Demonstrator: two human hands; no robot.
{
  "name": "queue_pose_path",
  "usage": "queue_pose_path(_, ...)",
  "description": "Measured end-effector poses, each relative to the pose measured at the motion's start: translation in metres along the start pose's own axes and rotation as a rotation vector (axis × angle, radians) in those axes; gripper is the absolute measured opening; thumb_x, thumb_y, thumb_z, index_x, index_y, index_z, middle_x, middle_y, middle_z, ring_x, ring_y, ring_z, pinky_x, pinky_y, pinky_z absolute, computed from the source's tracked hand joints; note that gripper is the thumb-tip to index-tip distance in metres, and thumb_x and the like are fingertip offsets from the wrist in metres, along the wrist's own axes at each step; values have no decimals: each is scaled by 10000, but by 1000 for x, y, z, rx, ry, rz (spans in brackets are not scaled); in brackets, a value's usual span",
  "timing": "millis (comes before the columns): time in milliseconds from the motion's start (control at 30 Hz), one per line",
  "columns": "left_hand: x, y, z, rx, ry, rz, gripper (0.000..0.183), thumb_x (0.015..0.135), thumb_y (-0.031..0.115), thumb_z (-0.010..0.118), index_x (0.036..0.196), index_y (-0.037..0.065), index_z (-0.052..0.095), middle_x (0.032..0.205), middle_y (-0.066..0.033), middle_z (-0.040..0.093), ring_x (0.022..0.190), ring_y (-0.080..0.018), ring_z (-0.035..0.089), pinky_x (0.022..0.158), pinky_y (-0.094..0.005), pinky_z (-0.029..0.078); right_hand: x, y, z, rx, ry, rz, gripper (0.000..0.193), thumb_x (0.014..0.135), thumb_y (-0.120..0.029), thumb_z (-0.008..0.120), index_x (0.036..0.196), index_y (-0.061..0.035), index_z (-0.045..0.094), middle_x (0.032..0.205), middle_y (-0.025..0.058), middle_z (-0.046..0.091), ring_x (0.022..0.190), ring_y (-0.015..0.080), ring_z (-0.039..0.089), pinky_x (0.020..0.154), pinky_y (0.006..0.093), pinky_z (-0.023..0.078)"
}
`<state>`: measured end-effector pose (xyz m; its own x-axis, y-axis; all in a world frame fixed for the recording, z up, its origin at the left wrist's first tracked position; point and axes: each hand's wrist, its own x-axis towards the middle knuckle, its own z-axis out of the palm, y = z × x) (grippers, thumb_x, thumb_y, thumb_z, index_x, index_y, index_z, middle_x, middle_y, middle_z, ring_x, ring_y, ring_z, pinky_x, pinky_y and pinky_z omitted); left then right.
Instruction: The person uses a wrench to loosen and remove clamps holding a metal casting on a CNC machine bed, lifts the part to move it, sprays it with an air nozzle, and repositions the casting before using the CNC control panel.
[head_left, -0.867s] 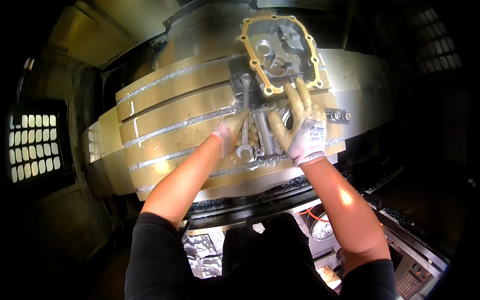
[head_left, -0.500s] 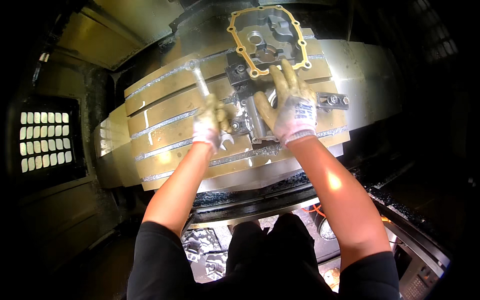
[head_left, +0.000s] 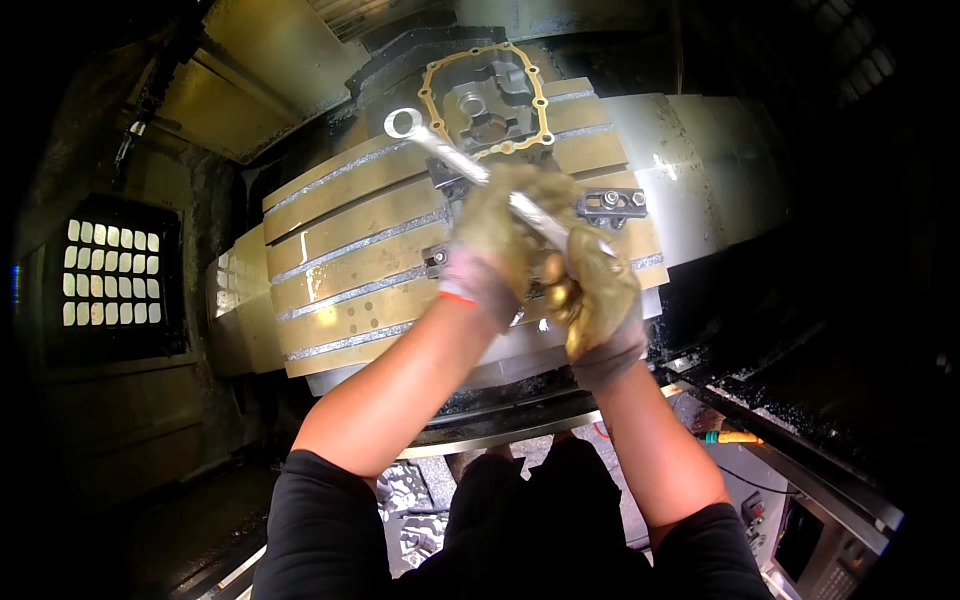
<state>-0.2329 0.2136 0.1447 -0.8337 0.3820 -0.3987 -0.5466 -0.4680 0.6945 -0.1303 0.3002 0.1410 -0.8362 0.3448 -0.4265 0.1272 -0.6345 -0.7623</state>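
Note:
A long silver combination wrench (head_left: pixel 450 155) slants over the machine table, its ring end pointing to the far left. My left hand (head_left: pixel 495 235), in a soiled work glove and smeared by motion, is closed around the wrench's shaft. My right hand (head_left: pixel 603 300), gloved too, has its fingers curled around the near end of the same wrench, so that the jaw there is hidden. Just beyond the hands stands a grey metal housing (head_left: pixel 500 95) with a tan machined rim and several bolt holes. Its near part is covered by my hands.
The slotted machine table (head_left: pixel 345 275) carries metal chips in its grooves. A black clamp (head_left: pixel 612 203) with bolts sits right of my hands, and a smaller clamp block (head_left: pixel 436 258) sits left. A lit grid window (head_left: pixel 112 273) is at far left; a control panel (head_left: pixel 815 545) stands lower right.
My right hand has left the housing and come to the wrench. My left hand has carried the wrench rightward, and its shaft now slants across the table. The view has shifted somewhat.

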Motion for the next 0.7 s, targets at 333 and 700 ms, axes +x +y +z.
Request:
queue_pose_path(333, 153, 78, -45, 1662, 554, 969, 762, 859, 480, 772, 1346, -76, 586, 1329, -263, 644, 1230, -392, 627, 1083, -402, 485, 116, -100, -138, -4, 314, -333, 153, 1027, -196, 636, 984, -50, 657, 612, 0, 576, 412, 33, 420, 361, 175, 299)
queue_pose_path(700, 271, 75, -90, 1837, 617, 48, 505, 926, 295, 640, 1358, 38, 587, 1313, -225, 667, 1219, -374, 646, 1026, -391, 505, 296, -67, -184, -230, 46, 26, 173, 1008, -221, 623, 996, -56, 672, 580, -15, 522, 391, 68, 354, 367, 229, 233)
